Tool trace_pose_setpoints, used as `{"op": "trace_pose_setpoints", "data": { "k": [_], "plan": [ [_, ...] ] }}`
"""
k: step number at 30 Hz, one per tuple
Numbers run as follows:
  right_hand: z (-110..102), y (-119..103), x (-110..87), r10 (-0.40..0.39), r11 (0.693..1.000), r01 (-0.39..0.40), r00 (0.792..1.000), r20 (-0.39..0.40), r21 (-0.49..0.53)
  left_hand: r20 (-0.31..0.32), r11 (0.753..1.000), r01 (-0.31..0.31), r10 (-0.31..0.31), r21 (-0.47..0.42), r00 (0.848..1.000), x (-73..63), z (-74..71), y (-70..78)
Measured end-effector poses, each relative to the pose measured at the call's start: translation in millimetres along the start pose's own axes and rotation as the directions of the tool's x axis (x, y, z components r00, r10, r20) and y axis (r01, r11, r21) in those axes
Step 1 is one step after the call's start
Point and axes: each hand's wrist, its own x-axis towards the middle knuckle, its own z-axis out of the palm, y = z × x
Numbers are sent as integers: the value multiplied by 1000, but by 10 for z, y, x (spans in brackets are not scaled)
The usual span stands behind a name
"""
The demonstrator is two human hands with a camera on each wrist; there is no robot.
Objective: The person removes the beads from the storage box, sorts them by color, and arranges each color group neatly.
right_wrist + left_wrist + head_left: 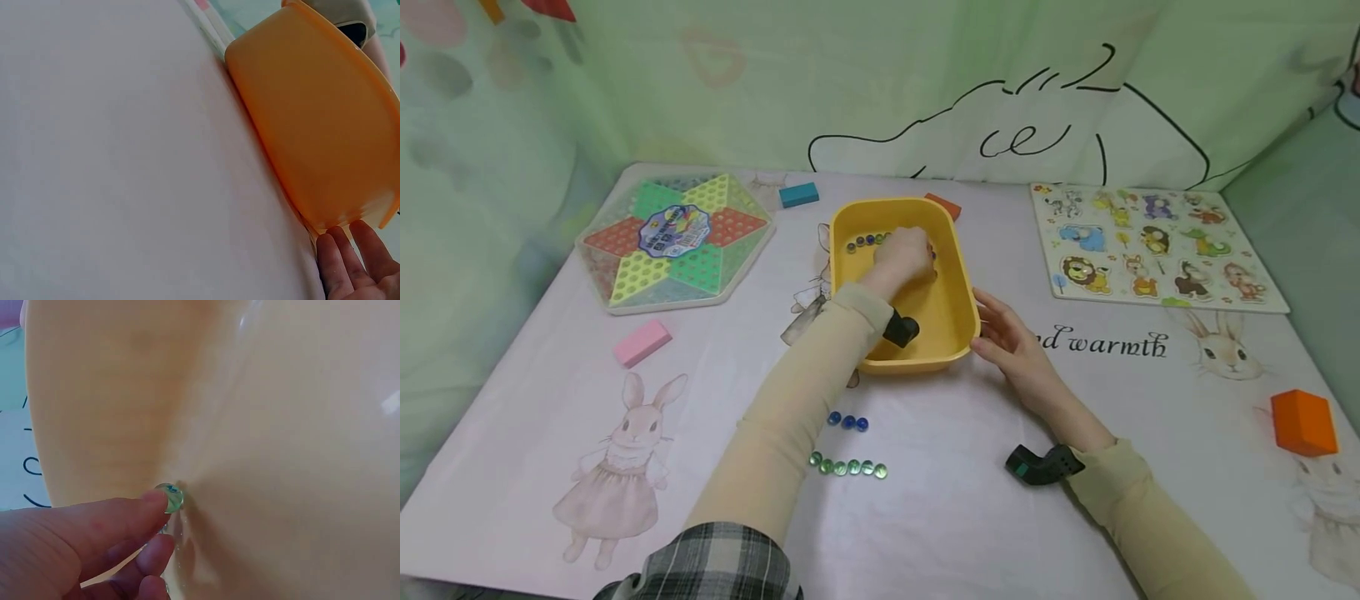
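Note:
Inside a yellow plastic tub (936, 321), my left hand (904, 254) reaches toward the far end. Its thumb and fingertip pinch a green glass marble (175, 499), seen close up in the left wrist view. A row of marbles (870, 240) lies along the tub's far end, partly hidden by that hand. My right hand (1018, 354) touches the tub's right outer side with its fingers extended; the right wrist view shows its fingertips (364, 240) against the wall. Nearer me on the cloth are blue marbles (848, 422) and a row of green marbles (840, 468), beside my left forearm.
A Chinese checkers board (700, 271) lies at the left, with a pink block (642, 343) before it. Blue (799, 195) and orange (945, 206) blocks sit behind the tub. An animal puzzle board (1150, 250) lies back right; an orange block (1303, 423) stands far right.

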Motion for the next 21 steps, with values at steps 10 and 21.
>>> {"op": "trace_pose_setpoints", "data": {
  "k": [10, 21],
  "plan": [
    [7, 1, 1, 19, 1000, -19, 1000, 0, -5, 46, 1000, -27, 27, 12, 999, -15, 4, 10],
    [8, -1, 1, 3, 1000, -3, 1000, 4, 10, 34, 972, -166, 174, -168, 984, -204, -297, -22]
  ]
}}
